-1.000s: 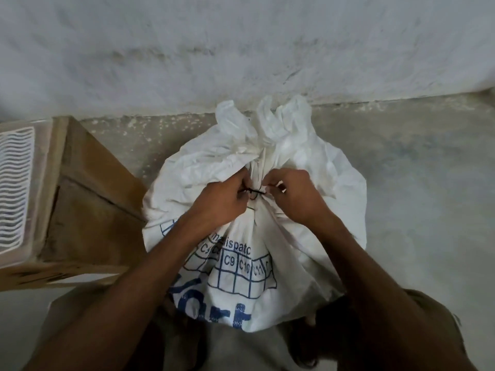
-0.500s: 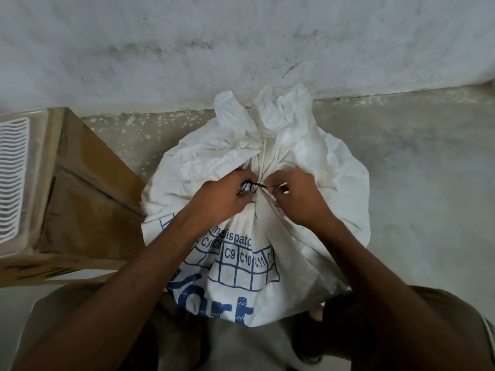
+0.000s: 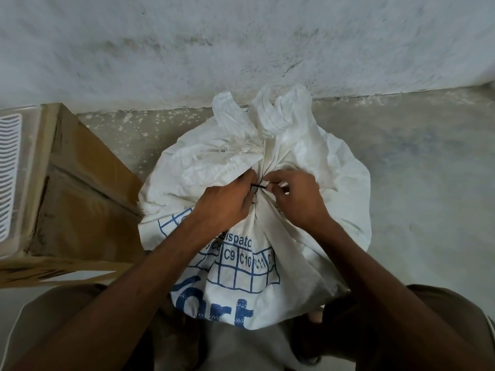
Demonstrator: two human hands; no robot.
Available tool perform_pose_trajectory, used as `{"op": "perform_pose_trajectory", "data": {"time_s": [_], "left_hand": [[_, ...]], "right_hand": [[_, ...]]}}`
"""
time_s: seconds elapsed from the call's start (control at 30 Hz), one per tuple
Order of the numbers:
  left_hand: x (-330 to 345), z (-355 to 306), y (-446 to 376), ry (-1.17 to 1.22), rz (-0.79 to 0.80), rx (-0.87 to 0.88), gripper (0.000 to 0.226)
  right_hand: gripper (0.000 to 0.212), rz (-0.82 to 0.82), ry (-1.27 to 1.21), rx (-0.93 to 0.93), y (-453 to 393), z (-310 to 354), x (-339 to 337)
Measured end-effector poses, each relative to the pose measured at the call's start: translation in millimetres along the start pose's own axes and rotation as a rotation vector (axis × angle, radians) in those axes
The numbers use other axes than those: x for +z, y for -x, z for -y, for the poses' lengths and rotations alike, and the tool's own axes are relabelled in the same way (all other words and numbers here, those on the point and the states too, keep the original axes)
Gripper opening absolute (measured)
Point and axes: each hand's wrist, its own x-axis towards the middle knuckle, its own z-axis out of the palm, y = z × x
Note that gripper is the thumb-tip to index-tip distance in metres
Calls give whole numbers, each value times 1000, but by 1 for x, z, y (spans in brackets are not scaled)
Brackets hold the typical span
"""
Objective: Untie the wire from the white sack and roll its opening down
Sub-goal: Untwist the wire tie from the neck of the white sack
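Observation:
A full white sack with blue printed letters and a grid stands on the floor between my knees. Its neck is gathered tight, and the loose top fans out toward the wall. A thin dark wire runs around the neck. My left hand pinches the wire's left end against the gathered cloth. My right hand pinches the other end with thumb and forefinger. Only a short stretch of wire shows between the fingertips; the rest is hidden.
A brown cardboard box with a white vented panel stands close on the left, touching the sack. A rough whitewashed wall rises just behind the sack. Bare concrete floor extends to the right.
Both hands stay at the sack's neck, working the wire; my fingers have shifted slightly. The view has tilted a little, so the sack sits lower in frame.

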Motion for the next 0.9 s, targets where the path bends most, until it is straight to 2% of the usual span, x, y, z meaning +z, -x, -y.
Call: {"op": "perform_pose_trajectory", "data": {"time_s": [0.13, 0.37, 0.67, 0.9], "left_hand": [[0, 0, 0, 57, 35, -15, 18], [-6, 10, -1, 375, 88, -126, 20], [-4, 14, -1, 560, 8, -307, 20], [-10, 13, -3, 615, 61, -296, 20]], "right_hand": [[24, -25, 73, -31, -2, 3, 2], [21, -91, 149, -35, -3, 4, 4], [16, -60, 215, -33, -5, 12, 2], [17, -102, 221, -83, -2, 8, 6]]}}
